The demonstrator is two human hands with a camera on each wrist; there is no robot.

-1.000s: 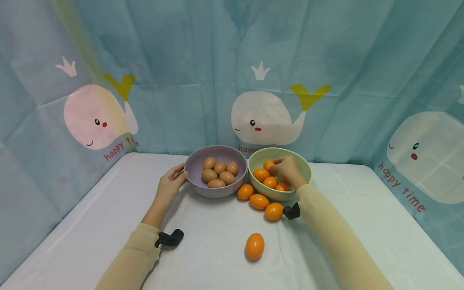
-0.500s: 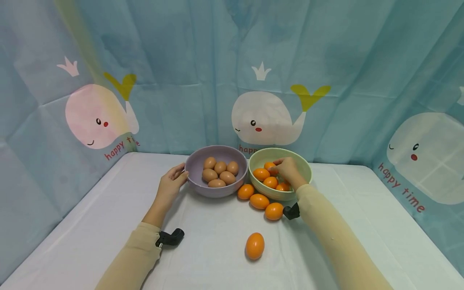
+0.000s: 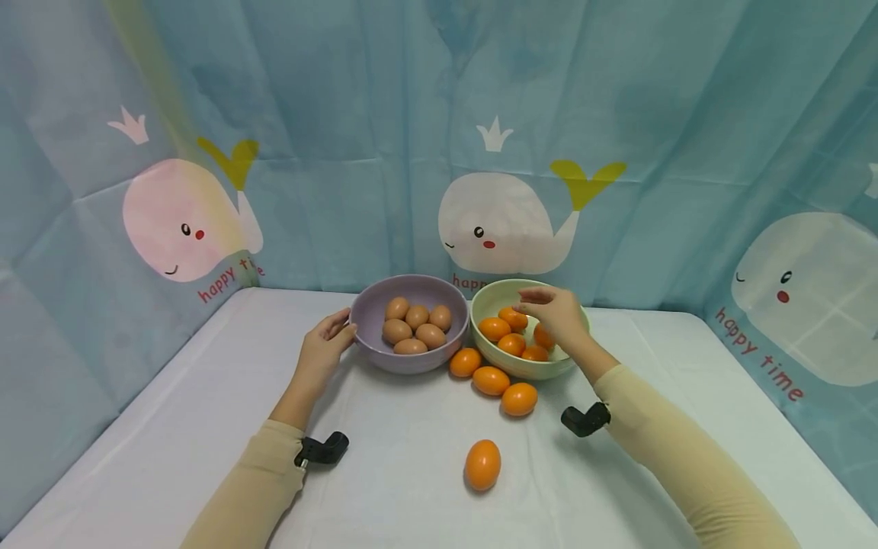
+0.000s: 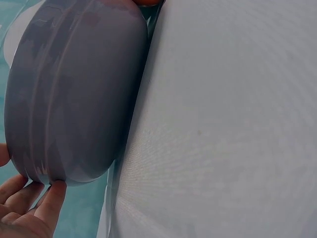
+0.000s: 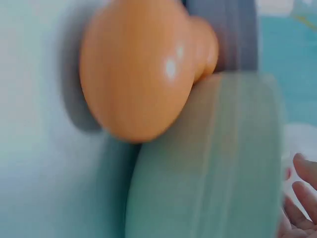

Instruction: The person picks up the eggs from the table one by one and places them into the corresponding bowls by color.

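My left hand (image 3: 322, 347) rests its fingertips against the left side of a purple bowl (image 3: 406, 363), which holds several brown eggs (image 3: 416, 316). Up close in the left wrist view, the fingertips (image 4: 57, 191) touch the bowl's outer wall. Over the right side of a pale green bowl (image 3: 524, 370) hovers my right hand (image 3: 559, 313), its fingers loose and nothing between them. Several orange eggs (image 3: 511, 345) lie inside this bowl. One orange egg (image 3: 543, 337) is partly covered by the right hand. The right wrist view shows that hand's spread fingers (image 5: 307, 198) beyond the green rim.
The two bowls stand side by side at the back of a white-covered table (image 3: 398, 473). A row of orange eggs (image 3: 490, 381) sits in front of the green bowl. A single orange egg (image 3: 483, 465) lies nearer the front. Behind hangs a blue whale-print curtain (image 3: 329, 213).
My right hand has let go of an orange egg in the green bowl and lifted slightly, its forearm moving right. The left hand has stayed at the purple bowl.
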